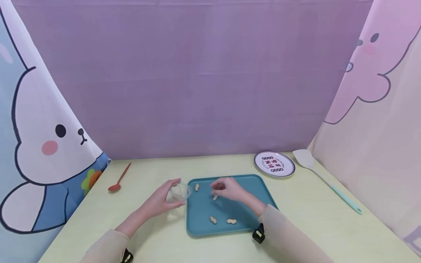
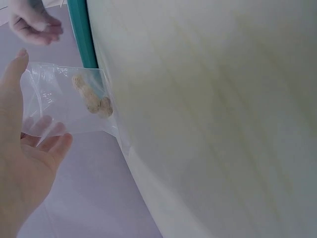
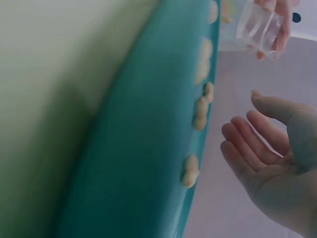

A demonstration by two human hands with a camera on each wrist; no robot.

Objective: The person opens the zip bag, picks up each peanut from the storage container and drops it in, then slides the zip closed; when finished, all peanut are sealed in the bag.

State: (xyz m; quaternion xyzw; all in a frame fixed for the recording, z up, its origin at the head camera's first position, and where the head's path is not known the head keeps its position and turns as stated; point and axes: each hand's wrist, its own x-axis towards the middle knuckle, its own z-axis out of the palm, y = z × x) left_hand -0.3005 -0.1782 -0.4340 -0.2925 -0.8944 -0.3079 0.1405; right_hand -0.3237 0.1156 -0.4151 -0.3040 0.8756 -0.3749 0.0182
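My left hand (image 1: 162, 199) holds a clear plastic bag (image 1: 179, 192) between thumb and fingers, just off the left edge of the teal tray (image 1: 243, 201). Through the film in the left wrist view, peanuts (image 2: 90, 96) show near the bag's lower end and appear to lie inside. Over the tray, my right hand (image 1: 230, 189) hovers with fingers loosely bent. Nothing sits in its grasp in the right wrist view. A peanut (image 1: 215, 198) lies below its fingertips. More peanuts are on the tray: one far left (image 1: 196, 187), and two near the front, a peanut (image 1: 213, 220) and another peanut (image 1: 231, 221).
A red spoon (image 1: 118, 180) lies at the back left of the yellow table (image 1: 158, 241). Behind the tray, to the right, is a white plate (image 1: 274, 164) with red print. A spatula (image 1: 323, 179) with a mint handle runs along the right side. Curtains enclose the table.
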